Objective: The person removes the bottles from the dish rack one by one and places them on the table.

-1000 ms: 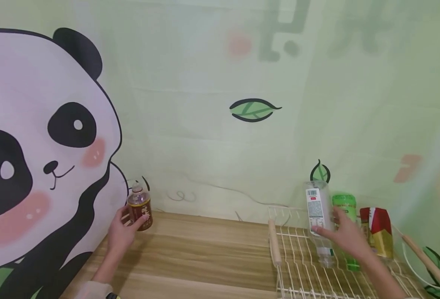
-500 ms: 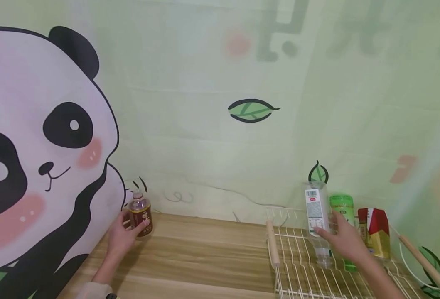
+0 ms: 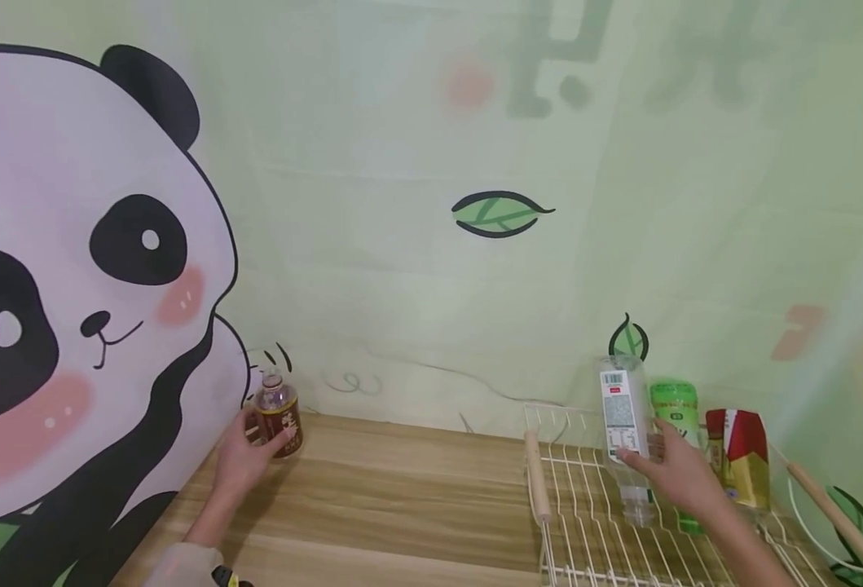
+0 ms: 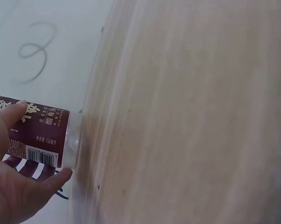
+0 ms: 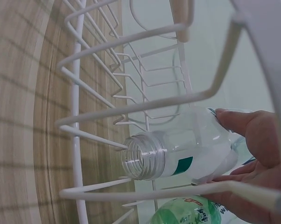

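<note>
At the left end of the wooden table, my left hand grips a dark red plum drink bottle, upright, thumb across its label. In the left wrist view the base of the plum drink bottle is at the table surface; whether it touches is hard to tell. My right hand holds a clear plastic bottle upside down in a white wire rack. Its uncapped neck points down between the wires in the right wrist view. Just right of it stands a green bottle, partly hidden by my right hand.
A red and gold packet stands at the rack's right side. The rack has wooden handles on its left and right sides. Wood-grain table lies between my hands, and a printed panda cloth hangs behind.
My left hand has lowered the plum drink bottle a little toward the table. The right hand and the clear bottle stay in nearly the same place.
</note>
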Available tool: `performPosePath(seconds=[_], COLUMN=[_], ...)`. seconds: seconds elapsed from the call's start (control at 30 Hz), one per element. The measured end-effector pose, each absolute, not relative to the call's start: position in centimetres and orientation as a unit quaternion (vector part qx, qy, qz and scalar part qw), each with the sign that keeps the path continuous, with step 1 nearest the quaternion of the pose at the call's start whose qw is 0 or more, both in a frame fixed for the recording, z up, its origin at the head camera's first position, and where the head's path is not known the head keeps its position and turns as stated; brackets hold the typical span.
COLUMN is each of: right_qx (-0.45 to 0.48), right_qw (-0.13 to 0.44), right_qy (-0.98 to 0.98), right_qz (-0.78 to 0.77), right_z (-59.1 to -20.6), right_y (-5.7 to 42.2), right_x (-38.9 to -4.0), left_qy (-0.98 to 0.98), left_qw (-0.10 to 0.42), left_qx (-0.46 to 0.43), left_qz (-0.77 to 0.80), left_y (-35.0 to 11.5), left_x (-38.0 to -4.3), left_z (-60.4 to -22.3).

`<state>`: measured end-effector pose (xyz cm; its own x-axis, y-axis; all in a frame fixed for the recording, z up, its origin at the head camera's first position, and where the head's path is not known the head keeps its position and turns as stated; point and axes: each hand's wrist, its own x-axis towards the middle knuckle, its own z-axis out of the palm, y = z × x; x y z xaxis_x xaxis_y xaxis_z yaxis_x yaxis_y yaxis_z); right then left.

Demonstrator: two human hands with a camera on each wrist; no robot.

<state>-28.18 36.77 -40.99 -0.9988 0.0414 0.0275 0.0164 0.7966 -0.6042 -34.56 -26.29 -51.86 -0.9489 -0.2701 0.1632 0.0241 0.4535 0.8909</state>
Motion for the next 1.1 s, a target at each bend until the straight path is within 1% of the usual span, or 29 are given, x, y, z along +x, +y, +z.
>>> performPosePath(seconds=[0.4, 0.57, 0.73, 0.87, 0.97, 1.1], right_qx=[-0.025, -0.023, -0.017, -0.010, -0.005, -0.011], right_qw=[0.014, 0.014, 0.016, 0.020, 0.029, 0.036], right_qy=[-0.944, -0.946, -0.949, -0.952, -0.954, -0.955], right_qz=[0.330, 0.324, 0.313, 0.306, 0.299, 0.293], right_z=[-41.4, -41.4, -41.6, -41.7, -41.6, -41.3], right_y=[36.5, 36.5, 36.5, 36.5, 36.5, 36.6], right_x=[-28.0, -28.0, -28.0, -28.0, -28.0, -28.1], left_qy=[-0.840, -0.836, -0.846, -0.860, -0.869, -0.876], left_qw=[0.131, 0.137, 0.141, 0.132, 0.118, 0.112], left_qx=[0.061, 0.052, 0.043, 0.038, 0.042, 0.047], left_qz=[-0.524, -0.529, -0.512, -0.492, -0.479, -0.466], left_y=[-26.3, -26.3, -26.6, -26.9, -27.0, -26.8], left_x=[-34.4, -34.4, -34.4, -34.2, -34.0, -33.7], left_z=[-51.5, -51.2, -51.3, -51.3, -50.7, -49.1])
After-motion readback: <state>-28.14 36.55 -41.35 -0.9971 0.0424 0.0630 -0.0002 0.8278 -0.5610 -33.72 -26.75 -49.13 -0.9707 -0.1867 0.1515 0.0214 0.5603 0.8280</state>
